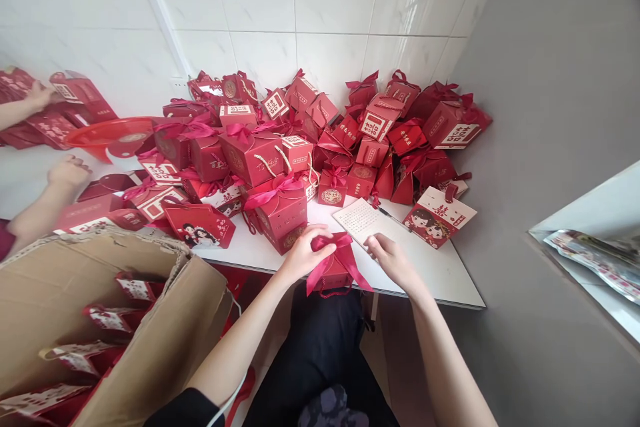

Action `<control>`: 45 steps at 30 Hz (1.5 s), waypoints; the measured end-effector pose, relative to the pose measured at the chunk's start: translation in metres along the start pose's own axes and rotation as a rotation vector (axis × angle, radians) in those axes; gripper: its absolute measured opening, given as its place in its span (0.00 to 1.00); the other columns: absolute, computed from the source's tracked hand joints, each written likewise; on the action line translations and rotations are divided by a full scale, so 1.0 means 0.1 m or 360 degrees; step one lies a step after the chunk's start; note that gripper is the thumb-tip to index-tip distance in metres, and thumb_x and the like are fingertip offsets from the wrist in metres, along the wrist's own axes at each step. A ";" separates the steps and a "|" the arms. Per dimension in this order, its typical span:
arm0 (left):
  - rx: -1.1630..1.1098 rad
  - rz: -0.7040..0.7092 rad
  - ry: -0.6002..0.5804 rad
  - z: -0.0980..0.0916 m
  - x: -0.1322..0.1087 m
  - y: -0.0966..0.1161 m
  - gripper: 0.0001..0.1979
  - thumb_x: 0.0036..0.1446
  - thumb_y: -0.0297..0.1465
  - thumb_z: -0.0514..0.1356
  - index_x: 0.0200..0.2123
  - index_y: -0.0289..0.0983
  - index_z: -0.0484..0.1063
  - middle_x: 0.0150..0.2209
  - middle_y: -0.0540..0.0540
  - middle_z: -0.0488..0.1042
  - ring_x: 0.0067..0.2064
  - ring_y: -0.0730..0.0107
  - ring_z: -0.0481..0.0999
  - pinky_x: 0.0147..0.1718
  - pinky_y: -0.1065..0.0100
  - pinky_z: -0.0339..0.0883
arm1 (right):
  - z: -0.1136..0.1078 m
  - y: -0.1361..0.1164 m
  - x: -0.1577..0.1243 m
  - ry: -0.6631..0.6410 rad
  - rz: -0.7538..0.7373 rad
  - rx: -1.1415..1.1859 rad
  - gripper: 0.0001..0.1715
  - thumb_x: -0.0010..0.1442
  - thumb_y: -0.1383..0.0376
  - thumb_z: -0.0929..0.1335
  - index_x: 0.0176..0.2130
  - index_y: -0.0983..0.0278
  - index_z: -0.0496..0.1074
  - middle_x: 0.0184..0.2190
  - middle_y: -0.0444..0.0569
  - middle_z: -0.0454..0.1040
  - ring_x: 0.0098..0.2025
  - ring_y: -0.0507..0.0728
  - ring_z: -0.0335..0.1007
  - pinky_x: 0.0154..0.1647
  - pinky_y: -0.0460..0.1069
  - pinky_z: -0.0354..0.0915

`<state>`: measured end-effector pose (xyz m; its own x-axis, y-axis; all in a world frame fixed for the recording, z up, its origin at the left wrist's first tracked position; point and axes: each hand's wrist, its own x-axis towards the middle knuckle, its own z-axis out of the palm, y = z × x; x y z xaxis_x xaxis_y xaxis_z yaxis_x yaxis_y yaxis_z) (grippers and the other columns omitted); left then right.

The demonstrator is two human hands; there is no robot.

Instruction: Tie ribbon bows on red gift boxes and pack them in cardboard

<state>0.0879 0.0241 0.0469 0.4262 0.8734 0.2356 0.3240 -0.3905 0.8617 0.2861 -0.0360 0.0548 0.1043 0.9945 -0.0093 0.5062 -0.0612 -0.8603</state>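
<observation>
A small red gift box (336, 272) with a dark pink ribbon bow (345, 243) sits at the table's front edge, right before my lap. My left hand (311, 252) is on the box's upper left, thumb and fingers closed on the ribbon's loop. Both ribbon tails hang down over the box front, and a twisted red cord handle shows below. To the right of the box, my right hand (393, 257) is raised apart from it, fingers curled in; whatever is inside them, if anything, is hidden. Close behind that hand lies a written notebook (361, 219).
Many red gift boxes (253, 157) are heaped along the wall. A pen (393, 215) and a flat card-faced box (440, 216) lie at right. An open carton (195, 313) with red bags stands left. At far left are another person's hands (69, 172) and a red basin (107, 135).
</observation>
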 end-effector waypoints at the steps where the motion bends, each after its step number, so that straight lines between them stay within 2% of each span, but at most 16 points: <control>1: -0.0004 0.0021 0.0108 0.01 -0.02 -0.01 0.08 0.51 0.34 0.57 0.36 0.38 0.68 0.48 0.44 0.66 0.53 0.63 0.65 0.53 0.61 0.56 | 0.03 -0.03 0.06 0.0038 0.0005 -0.0030 0.28 0.55 0.42 0.55 0.26 0.63 0.62 0.21 0.44 0.63 0.25 0.53 0.59 0.27 0.48 0.55; 4: 0.0095 0.0022 0.0453 0.03 -0.09 -0.01 0.08 0.53 0.34 0.55 0.36 0.37 0.65 0.44 0.43 0.66 0.51 0.63 0.65 0.50 0.60 0.59 | 0.16 -0.15 0.18 0.0036 -0.0042 -0.0078 0.28 0.55 0.42 0.57 0.21 0.62 0.58 0.18 0.42 0.60 0.23 0.52 0.55 0.26 0.47 0.52; 7: 0.0285 -0.0112 0.0595 0.05 -0.16 0.00 0.08 0.52 0.36 0.56 0.31 0.37 0.65 0.37 0.44 0.65 0.44 0.61 0.66 0.47 0.58 0.61 | 0.28 -0.20 0.22 0.0077 -0.0084 0.0048 0.27 0.53 0.45 0.62 0.18 0.62 0.55 0.16 0.40 0.57 0.22 0.51 0.52 0.25 0.46 0.49; 13: 0.0186 -0.0304 0.0557 0.12 -0.23 -0.04 0.11 0.55 0.37 0.51 0.25 0.38 0.60 0.32 0.46 0.63 0.35 0.66 0.68 0.40 0.61 0.64 | 0.41 -0.09 0.19 0.0124 -0.0105 0.0313 0.24 0.51 0.47 0.63 0.20 0.62 0.57 0.16 0.39 0.56 0.22 0.51 0.51 0.25 0.46 0.50; 22: 0.0112 -0.0391 0.0616 0.24 -0.30 -0.07 0.08 0.57 0.35 0.48 0.26 0.39 0.57 0.32 0.46 0.62 0.35 0.66 0.67 0.41 0.61 0.63 | 0.60 0.05 0.10 0.0235 -0.0010 0.0742 0.26 0.54 0.45 0.61 0.21 0.61 0.52 0.16 0.38 0.53 0.19 0.49 0.50 0.21 0.46 0.53; 25: -0.0040 -0.0481 0.0554 0.20 -0.32 -0.14 0.09 0.58 0.37 0.48 0.30 0.39 0.60 0.35 0.45 0.65 0.39 0.66 0.68 0.44 0.60 0.63 | 0.52 0.14 0.08 0.0189 -0.0006 0.0799 0.25 0.54 0.44 0.61 0.23 0.61 0.55 0.19 0.41 0.59 0.23 0.51 0.60 0.27 0.47 0.61; 27: -0.0291 -0.0559 0.0456 0.13 -0.35 -0.22 0.12 0.59 0.39 0.46 0.37 0.38 0.61 0.41 0.43 0.67 0.44 0.65 0.69 0.46 0.61 0.64 | 0.40 0.22 0.07 0.0056 -0.0122 0.0806 0.25 0.50 0.43 0.65 0.32 0.62 0.60 0.33 0.48 0.68 0.37 0.57 0.67 0.37 0.51 0.65; 28: -0.0417 -0.0579 0.0390 0.08 -0.37 -0.25 0.13 0.60 0.39 0.45 0.41 0.38 0.60 0.45 0.42 0.67 0.48 0.65 0.68 0.47 0.61 0.63 | 0.35 0.25 0.06 -0.0054 -0.0207 0.0775 0.30 0.46 0.44 0.68 0.39 0.61 0.61 0.44 0.52 0.66 0.47 0.60 0.64 0.43 0.54 0.64; 29: -0.0517 -0.0575 0.0312 0.03 -0.39 -0.28 0.14 0.60 0.39 0.45 0.45 0.38 0.59 0.49 0.41 0.66 0.51 0.65 0.67 0.49 0.60 0.63 | 0.30 0.27 0.06 -0.0183 -0.0292 0.0711 0.39 0.42 0.47 0.72 0.48 0.59 0.58 0.53 0.55 0.59 0.56 0.62 0.56 0.48 0.56 0.62; 31: -0.0627 -0.0514 0.0133 -0.08 -0.45 -0.30 0.17 0.59 0.39 0.47 0.50 0.39 0.58 0.55 0.41 0.63 0.56 0.63 0.63 0.52 0.59 0.60 | 0.24 0.24 0.05 -0.0420 -0.0410 0.0515 0.57 0.37 0.54 0.75 0.59 0.56 0.45 0.62 0.56 0.42 0.63 0.63 0.41 0.55 0.59 0.55; 32: -0.0643 -0.0478 0.0037 -0.13 -0.49 -0.29 0.19 0.58 0.39 0.49 0.52 0.40 0.57 0.56 0.41 0.62 0.58 0.62 0.61 0.54 0.58 0.59 | 0.24 0.20 0.04 -0.0497 -0.0437 0.0421 0.61 0.38 0.57 0.76 0.61 0.56 0.42 0.63 0.56 0.39 0.64 0.62 0.38 0.57 0.60 0.52; 35: -0.0643 -0.0383 -0.0137 -0.28 -0.63 -0.15 0.25 0.57 0.42 0.51 0.56 0.41 0.54 0.58 0.41 0.59 0.58 0.60 0.60 0.55 0.56 0.57 | 0.30 0.00 -0.03 -0.0495 -0.0517 0.0270 0.58 0.41 0.61 0.74 0.62 0.58 0.42 0.62 0.56 0.44 0.63 0.63 0.43 0.60 0.61 0.48; 37: -0.0605 -0.0238 -0.0052 -0.41 -0.77 -0.01 0.29 0.56 0.45 0.52 0.58 0.41 0.51 0.60 0.41 0.57 0.60 0.58 0.58 0.56 0.56 0.56 | 0.39 -0.14 -0.12 -0.0364 -0.0575 0.0301 0.57 0.41 0.60 0.74 0.62 0.59 0.45 0.62 0.55 0.47 0.62 0.63 0.47 0.60 0.61 0.47; 40: -0.0603 0.0184 0.0336 -0.66 -1.05 0.20 0.31 0.52 0.50 0.52 0.57 0.42 0.55 0.59 0.41 0.57 0.60 0.55 0.56 0.55 0.55 0.56 | 0.62 -0.31 -0.30 -0.0213 -0.0573 0.0718 0.55 0.37 0.52 0.75 0.60 0.57 0.51 0.59 0.52 0.55 0.60 0.66 0.50 0.60 0.61 0.50; 43: -0.0577 0.0512 0.0780 -0.97 -1.38 0.39 0.24 0.53 0.47 0.54 0.50 0.41 0.64 0.53 0.41 0.63 0.56 0.52 0.61 0.51 0.55 0.62 | 0.96 -0.53 -0.47 -0.0269 -0.0237 0.1443 0.44 0.42 0.38 0.66 0.54 0.53 0.60 0.52 0.48 0.66 0.57 0.66 0.57 0.55 0.63 0.57; 45: -0.0448 0.0491 0.0979 -1.17 -1.60 0.49 0.16 0.55 0.39 0.54 0.45 0.40 0.68 0.49 0.41 0.66 0.53 0.54 0.64 0.47 0.57 0.66 | 1.19 -0.75 -0.56 -0.0445 0.0053 0.1785 0.39 0.47 0.36 0.60 0.51 0.53 0.63 0.49 0.48 0.69 0.55 0.65 0.60 0.55 0.63 0.58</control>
<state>-0.0633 -0.1014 0.1043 -0.1140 0.7737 0.6232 0.0023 -0.6271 0.7790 0.1400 -0.0770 0.0594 -0.1608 0.9864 -0.0325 -0.5526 -0.1172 -0.8252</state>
